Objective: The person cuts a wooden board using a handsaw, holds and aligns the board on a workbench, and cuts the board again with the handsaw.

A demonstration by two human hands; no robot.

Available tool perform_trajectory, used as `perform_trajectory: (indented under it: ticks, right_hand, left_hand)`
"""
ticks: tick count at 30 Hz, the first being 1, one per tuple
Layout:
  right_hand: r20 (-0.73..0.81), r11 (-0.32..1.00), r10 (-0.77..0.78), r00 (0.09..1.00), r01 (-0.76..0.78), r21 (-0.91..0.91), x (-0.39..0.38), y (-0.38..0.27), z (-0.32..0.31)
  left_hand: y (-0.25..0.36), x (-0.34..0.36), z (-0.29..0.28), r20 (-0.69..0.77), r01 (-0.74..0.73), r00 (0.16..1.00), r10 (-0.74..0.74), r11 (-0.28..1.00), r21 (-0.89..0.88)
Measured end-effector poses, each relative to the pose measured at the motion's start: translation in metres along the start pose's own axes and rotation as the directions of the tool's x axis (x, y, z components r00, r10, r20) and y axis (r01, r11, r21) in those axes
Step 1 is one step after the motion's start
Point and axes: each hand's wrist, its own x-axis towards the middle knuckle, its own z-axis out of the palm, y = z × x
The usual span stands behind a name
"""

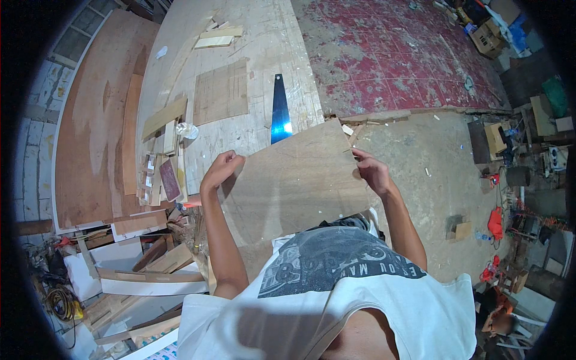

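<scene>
A broad plywood sheet (300, 180) is held up between my two hands, in front of my shirt. My left hand (222, 170) is closed on its left edge, near the upper corner. On the other side my right hand (373, 173) grips the right edge, its fingers curled around the board. Past the sheet's far edge, a hand saw blade (280, 114) lies on the pale worktable (276, 42); its handle end is hidden behind the plywood. Left of the saw a thin square board (221, 91) lies flat on the table.
Wood offcuts (165, 123) and a crumpled clear plastic piece (187, 131) sit along the table's left side. A large brown panel (99, 120) leans at far left, above piled scrap wood (150, 276). Tools and boxes (495, 36) line the right. Red tiled floor (396, 54) lies beyond.
</scene>
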Motion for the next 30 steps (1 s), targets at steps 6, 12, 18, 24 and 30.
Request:
perform_trajectory:
  ticks: [6, 12, 18, 24, 30]
  right_hand:
    - [0.119, 0.981, 0.037, 0.992, -0.058, 0.186, 0.019, 0.02, -0.025]
    - [0.132, 0.944, 0.073, 0.989, -0.111, 0.311, 0.006, 0.012, -0.005]
    - [0.121, 0.954, 0.065, 0.991, -0.097, 0.284, 0.011, 0.018, -0.011]
    - [0.108, 0.958, 0.059, 0.992, -0.087, 0.274, -0.001, 0.0, 0.009]
    - [0.13, 0.978, 0.024, 0.991, -0.05, 0.202, 0.007, 0.01, -0.006]
  left_hand:
    - [-0.002, 0.006, 0.004, -0.024, -0.013, 1.0, 0.012, 1.0, -0.025]
    - [-0.005, 0.006, 0.005, -0.053, -0.038, 0.998, 0.035, 0.998, -0.055]
    - [0.005, 0.003, 0.006, -0.049, 0.004, 0.999, -0.007, 0.998, -0.065]
    - [0.001, 0.003, 0.008, -0.073, -0.022, 0.997, 0.02, 0.999, -0.034]
    - [0.003, 0.005, 0.011, -0.07, -0.038, 0.997, 0.035, 0.999, -0.037]
